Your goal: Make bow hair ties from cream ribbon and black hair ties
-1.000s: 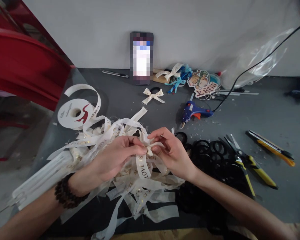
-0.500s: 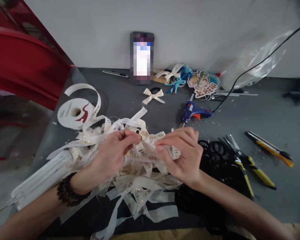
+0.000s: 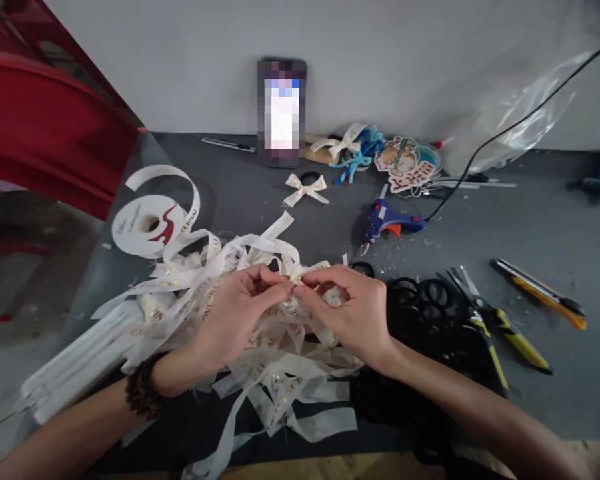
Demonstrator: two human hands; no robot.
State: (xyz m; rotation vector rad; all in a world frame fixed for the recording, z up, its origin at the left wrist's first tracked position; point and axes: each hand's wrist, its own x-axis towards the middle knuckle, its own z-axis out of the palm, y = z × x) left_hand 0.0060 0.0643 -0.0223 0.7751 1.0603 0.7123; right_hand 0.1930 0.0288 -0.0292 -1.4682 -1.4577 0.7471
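Observation:
My left hand and my right hand meet fingertip to fingertip, both pinching a cream ribbon that is gathered into a small loop or knot between them. Its exact shape is partly covered by my fingers. Underneath lies a heap of cut cream ribbons with gold lettering. A ribbon spool rests on its side to the left, its loose end curling over. Beyond my hands, a finished cream bow on a black hair tie lies on the table.
A blue glue gun with a black cord stands behind my right hand. Black hair ties, yellow-handled scissors and a yellow utility knife lie to the right. A phone leans on the wall. A white power strip is at left.
My right hand has moved left and in, its fingertips now pinching the ribbon against those of my left hand. The left hand has shifted slightly right. The view has moved a little.

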